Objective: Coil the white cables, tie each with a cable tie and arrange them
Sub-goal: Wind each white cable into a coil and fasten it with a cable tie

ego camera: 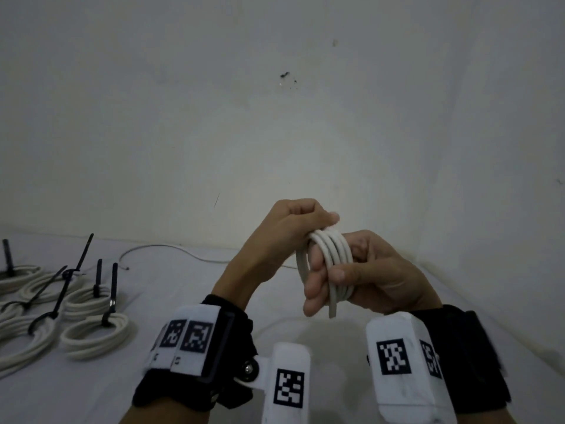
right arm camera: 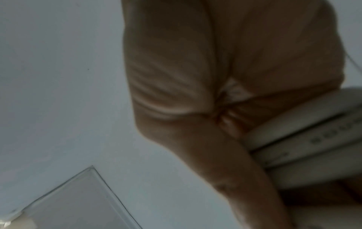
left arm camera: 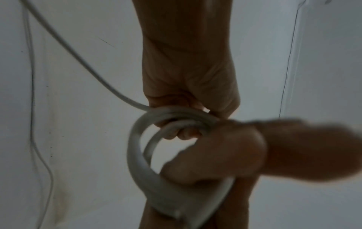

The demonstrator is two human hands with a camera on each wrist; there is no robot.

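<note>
Both hands are raised above the white tabletop (ego camera: pixel 189 301), close to the pale wall (ego camera: pixel 275 102). The right hand (ego camera: pixel 367 270) grasps a coil of thick white round cable (ego camera: pixel 331 261), its fingers threaded through the loops and its thumb pressed across them. The left hand (ego camera: pixel 287 231) is clenched around the top of that same coil, fingers curled over the strands. A loose length of the white cable trails from the hands back along the tabletop toward the wall. Well apart to the left lie finished white cable coils (ego camera: pixel 94 335), each cinched with a black plastic cable tie (ego camera: pixel 111 295) whose tail sticks up. Black straps with white marker blocks (ego camera: pixel 394 359) wrap both wrists.
</note>
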